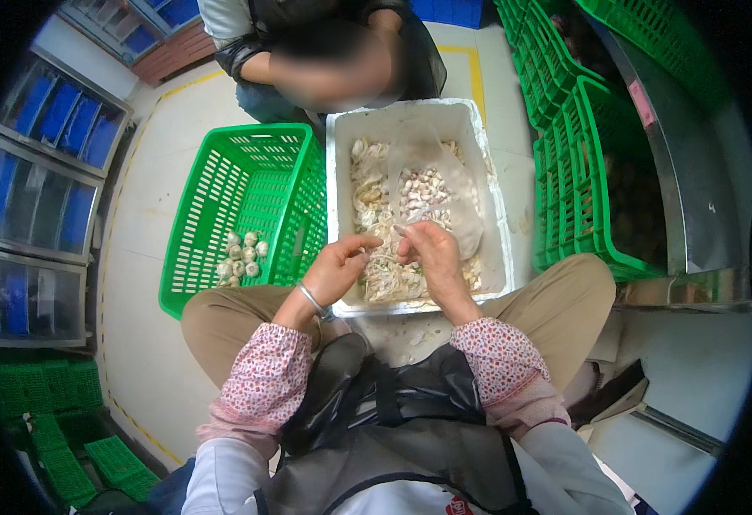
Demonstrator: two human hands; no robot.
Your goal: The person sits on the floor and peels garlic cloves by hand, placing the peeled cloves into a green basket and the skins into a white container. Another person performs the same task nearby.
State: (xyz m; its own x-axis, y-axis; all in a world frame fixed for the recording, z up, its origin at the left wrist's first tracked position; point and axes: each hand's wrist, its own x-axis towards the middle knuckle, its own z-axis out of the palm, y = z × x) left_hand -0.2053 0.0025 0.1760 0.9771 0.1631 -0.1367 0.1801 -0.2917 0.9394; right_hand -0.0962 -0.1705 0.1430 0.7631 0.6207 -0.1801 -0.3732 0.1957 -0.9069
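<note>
Both of my hands are raised over a white foam box (499,241). My left hand (338,267), with a bangle at the wrist, has its thumb and index finger a little apart, and I see nothing held between them. My right hand (439,261) pinches a small pale piece (400,229) that looks like a garlic clove. Below the hands, the box holds loose garlic skins (392,283). Separated garlic cloves (424,188) lie in a clear plastic bag (466,222) inside it. To the left, whole garlic bulbs (242,255) sit in the near end of a green plastic crate (186,212).
Across the box sits another person (240,64), arms folded inward. Stacked green crates (572,187) stand on the right beside a metal unit (704,212). Glass-fronted cabinets (35,187) line the left. My knees flank the box; scraps (419,338) lie on the floor.
</note>
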